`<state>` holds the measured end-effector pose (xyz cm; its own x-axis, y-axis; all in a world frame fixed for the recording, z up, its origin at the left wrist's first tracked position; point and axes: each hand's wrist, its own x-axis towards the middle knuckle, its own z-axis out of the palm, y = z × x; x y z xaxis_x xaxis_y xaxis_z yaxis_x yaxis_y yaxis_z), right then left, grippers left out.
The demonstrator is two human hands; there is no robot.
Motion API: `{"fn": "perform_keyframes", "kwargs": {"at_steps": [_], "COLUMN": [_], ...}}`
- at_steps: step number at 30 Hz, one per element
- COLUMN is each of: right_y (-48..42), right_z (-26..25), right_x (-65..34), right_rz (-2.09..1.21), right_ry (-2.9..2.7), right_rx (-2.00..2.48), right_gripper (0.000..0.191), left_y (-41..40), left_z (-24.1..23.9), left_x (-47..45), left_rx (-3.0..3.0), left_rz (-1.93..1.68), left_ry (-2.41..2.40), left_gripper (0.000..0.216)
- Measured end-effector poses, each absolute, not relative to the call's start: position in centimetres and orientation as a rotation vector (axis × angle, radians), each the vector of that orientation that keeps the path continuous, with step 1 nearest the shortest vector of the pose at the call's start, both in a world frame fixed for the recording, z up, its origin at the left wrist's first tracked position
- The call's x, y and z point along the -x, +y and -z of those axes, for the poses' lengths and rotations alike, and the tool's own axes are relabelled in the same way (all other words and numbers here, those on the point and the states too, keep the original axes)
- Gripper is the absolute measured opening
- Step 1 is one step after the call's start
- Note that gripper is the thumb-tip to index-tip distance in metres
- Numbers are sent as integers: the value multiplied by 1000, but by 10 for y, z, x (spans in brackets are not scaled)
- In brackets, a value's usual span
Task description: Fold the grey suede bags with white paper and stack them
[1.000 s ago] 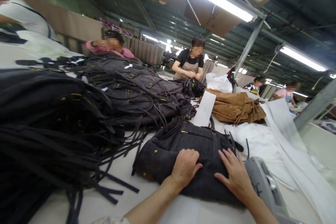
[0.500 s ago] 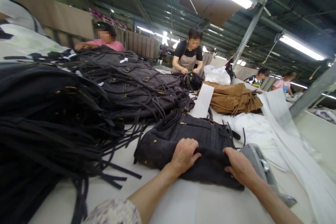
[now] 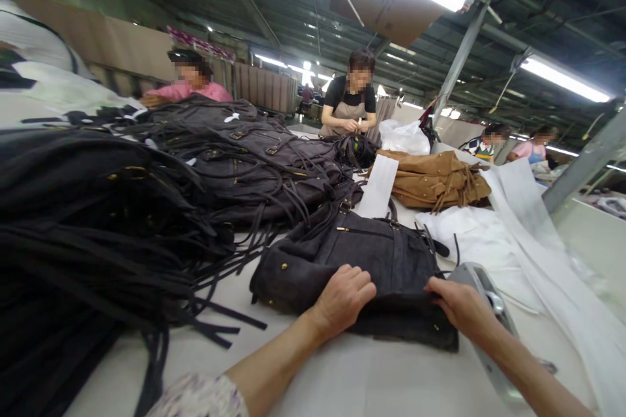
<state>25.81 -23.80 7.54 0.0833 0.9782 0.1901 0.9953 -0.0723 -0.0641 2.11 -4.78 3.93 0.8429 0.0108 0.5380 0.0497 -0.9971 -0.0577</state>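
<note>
From the head camera, a dark grey bag [image 3: 362, 260] lies flat on the white table [image 3: 372, 378] in the near middle, directly under both hands. The left hand [image 3: 342, 300] curls its fingers over the bag's near fold, gripping the cloth, and the right hand [image 3: 460, 306] pinches the same fold at the bag's near right corner, fingers closed on the fabric. A grey tool [image 3: 484, 313] sits just to the right of the right hand, touching the bag's edge or nearly so; which cannot be told. To the left, a pile of dark bags [image 3: 244, 163] with long loose straps spills toward the near edge, straps trailing close to the held bag's left side. Bare tabletop lies open in front of the bag, between the forearms and toward the near edge. Far right, white sheets [image 3: 518, 234] lie spread, and a tan bag [image 3: 435, 182] rests beyond them. The held bag looks like soft brushed cloth with small brass studs and a zip along its far side. A person in a black top [image 3: 352, 104] works at the far end of the table.
</note>
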Motion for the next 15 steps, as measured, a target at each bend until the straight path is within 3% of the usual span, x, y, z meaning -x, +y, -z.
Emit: {"fn": "perform_keyframes", "kwargs": {"at_steps": [3,6,10,15], "right_y": [-265,-296,-306,-282], "right_z": [-33,3,17,-25], "right_x": [-251,-246,-243,-256], "right_rz": [630,844,867,601], "right_ry": [-2181,-2367,-2314,-2153], "right_rx": [1894,1687,1741,1962], "right_gripper": [35,42,49,57], "left_y": [-51,-53,-51,-51], "left_z": [-35,-35,-40,-42], "left_x": [-8,2,12,17], "left_rx": [2908,2894,2931,2981], "left_rz": [813,774,689,705], "left_ry": [158,250,319,275], "left_gripper": [15,19,20,17]}}
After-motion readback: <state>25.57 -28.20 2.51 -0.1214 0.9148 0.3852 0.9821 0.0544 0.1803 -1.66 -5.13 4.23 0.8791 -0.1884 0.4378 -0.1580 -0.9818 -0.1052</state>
